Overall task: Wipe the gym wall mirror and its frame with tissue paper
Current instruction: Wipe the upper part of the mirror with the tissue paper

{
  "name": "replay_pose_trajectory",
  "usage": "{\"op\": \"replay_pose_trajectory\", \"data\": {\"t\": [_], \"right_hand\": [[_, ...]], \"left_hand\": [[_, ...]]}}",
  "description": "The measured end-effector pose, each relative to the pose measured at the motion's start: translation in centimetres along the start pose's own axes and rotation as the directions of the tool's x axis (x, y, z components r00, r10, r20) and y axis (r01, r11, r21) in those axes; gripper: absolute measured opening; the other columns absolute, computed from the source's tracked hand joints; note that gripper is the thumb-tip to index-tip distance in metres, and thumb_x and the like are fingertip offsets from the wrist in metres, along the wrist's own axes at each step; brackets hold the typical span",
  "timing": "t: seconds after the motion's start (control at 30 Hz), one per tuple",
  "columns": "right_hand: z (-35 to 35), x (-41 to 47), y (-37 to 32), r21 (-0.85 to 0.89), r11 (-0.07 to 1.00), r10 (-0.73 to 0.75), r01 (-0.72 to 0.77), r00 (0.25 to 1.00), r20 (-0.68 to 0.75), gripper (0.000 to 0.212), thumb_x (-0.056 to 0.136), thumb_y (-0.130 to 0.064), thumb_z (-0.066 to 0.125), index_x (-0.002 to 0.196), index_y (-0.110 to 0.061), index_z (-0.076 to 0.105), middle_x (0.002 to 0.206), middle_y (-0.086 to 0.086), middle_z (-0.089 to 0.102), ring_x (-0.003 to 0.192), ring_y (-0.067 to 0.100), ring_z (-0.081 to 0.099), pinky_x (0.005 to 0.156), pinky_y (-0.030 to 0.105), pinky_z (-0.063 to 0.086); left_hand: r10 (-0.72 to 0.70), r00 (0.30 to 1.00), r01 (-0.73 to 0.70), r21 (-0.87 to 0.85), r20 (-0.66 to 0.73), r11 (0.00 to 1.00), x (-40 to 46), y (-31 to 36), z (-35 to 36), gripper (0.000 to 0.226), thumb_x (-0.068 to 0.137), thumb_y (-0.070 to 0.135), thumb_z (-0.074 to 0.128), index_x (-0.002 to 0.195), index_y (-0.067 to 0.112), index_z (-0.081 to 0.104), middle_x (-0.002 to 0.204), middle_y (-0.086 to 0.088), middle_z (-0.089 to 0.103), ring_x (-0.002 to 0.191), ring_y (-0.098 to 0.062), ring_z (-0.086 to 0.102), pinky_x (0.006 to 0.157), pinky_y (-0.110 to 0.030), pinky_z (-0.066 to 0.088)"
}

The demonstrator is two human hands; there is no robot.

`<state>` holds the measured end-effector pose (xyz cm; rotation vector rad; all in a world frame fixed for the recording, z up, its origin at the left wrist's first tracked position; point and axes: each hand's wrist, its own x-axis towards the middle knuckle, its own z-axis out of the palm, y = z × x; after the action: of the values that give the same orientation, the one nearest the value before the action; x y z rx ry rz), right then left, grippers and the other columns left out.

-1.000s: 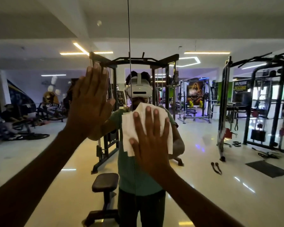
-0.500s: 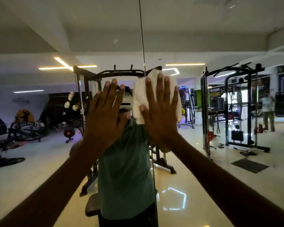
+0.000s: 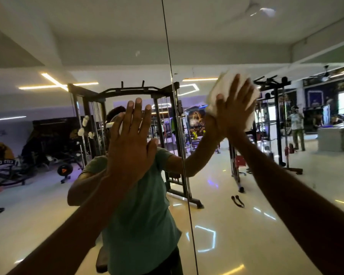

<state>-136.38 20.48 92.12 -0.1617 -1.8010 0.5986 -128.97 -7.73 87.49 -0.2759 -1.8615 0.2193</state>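
The wall mirror [image 3: 236, 40] fills the whole view, with a thin dark vertical seam [image 3: 168, 48] between two panes. My right hand [image 3: 233, 108] lies flat with spread fingers on a white tissue paper [image 3: 213, 96], pressing it against the right pane, up and right of the seam. My left hand [image 3: 132, 139] rests flat on the left pane, fingers straight and pointing up, holding nothing. The mirror's frame is not in view. The glass reflects me in a green shirt, with both raised arms.
Everything behind the glass is reflection: a black cable rack [image 3: 127, 92], weight machines, a glossy pale floor and a person [image 3: 297, 126] standing at the far right. A pale smudge [image 3: 137, 53] shows on the left pane, high up.
My right hand has swept the tissue up and to the right, across the seam onto the right pane. My left hand stays flat on the glass, left of the seam.
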Motion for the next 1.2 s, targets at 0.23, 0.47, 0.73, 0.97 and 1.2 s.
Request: {"op": "replay_pose_trajectory", "data": {"t": [0.23,0.47,0.73,0.97,1.2], "right_hand": [[2.2,-8.8,1.2,0.111,0.816,-0.577,0.567,0.808,0.119,0.078,0.104,-0.067,0.006,0.167,-0.022,0.001,0.174,0.016,-0.006,0.161,0.035,-0.006,0.128,0.060,-0.004],[-0.3,7.6,-1.5,0.105,0.985,-0.139,0.135,0.990,0.035,0.091,0.092,-0.069,-0.003,0.168,-0.018,0.004,0.174,0.020,-0.002,0.160,0.041,-0.002,0.126,0.065,0.003],[0.1,7.3,-12.1,0.040,0.830,-0.556,0.557,0.831,-0.037,0.082,0.101,-0.064,0.014,0.168,-0.018,0.004,0.174,0.021,-0.005,0.160,0.042,-0.005,0.126,0.061,-0.007],[-2.2,16.7,-13.5,0.095,0.750,-0.658,0.655,0.753,0.003,0.083,0.095,-0.067,0.008,0.167,-0.027,0.003,0.175,0.009,-0.006,0.161,0.031,-0.007,0.126,0.055,-0.005],[-4.6,25.7,-19.3,0.100,0.913,-0.393,0.395,0.919,-0.038,0.071,0.111,-0.052,0.027,0.168,-0.021,-0.003,0.174,0.018,-0.007,0.160,0.041,-0.005,0.125,0.063,-0.001]], "left_hand": [[0.004,1.000,-0.003,0.039,-0.016,0.999,0.3,0.1,-0.4,0.082,0.096,0.049,0.045,0.164,0.012,0.021,0.171,-0.018,0.013,0.158,-0.037,0.012,0.125,-0.049,0.007],[0.025,0.998,-0.019,0.111,-0.053,0.994,3.9,0.0,-2.9,0.073,0.097,0.047,0.033,0.159,0.009,0.032,0.168,-0.022,0.022,0.156,-0.040,0.018,0.119,-0.055,0.017],[0.081,0.987,-0.037,0.296,-0.141,0.955,17.5,-5.7,-7.5,0.077,0.101,0.050,0.006,0.164,0.006,0.013,0.171,-0.022,0.007,0.159,-0.035,0.005,0.120,-0.055,0.017],[0.022,0.989,0.018,0.256,-0.150,0.967,24.9,-11.1,-11.3,0.079,0.098,0.055,0.026,0.157,0.002,0.031,0.162,-0.030,0.028,0.152,-0.042,0.026,0.112,-0.060,0.028],[-0.052,0.990,0.086,0.264,-0.133,0.961,27.2,-15.0,-12.8,0.078,0.098,0.057,0.025,0.159,0.008,0.029,0.166,-0.024,0.024,0.155,-0.037,0.020,0.118,-0.057,0.023]]}}
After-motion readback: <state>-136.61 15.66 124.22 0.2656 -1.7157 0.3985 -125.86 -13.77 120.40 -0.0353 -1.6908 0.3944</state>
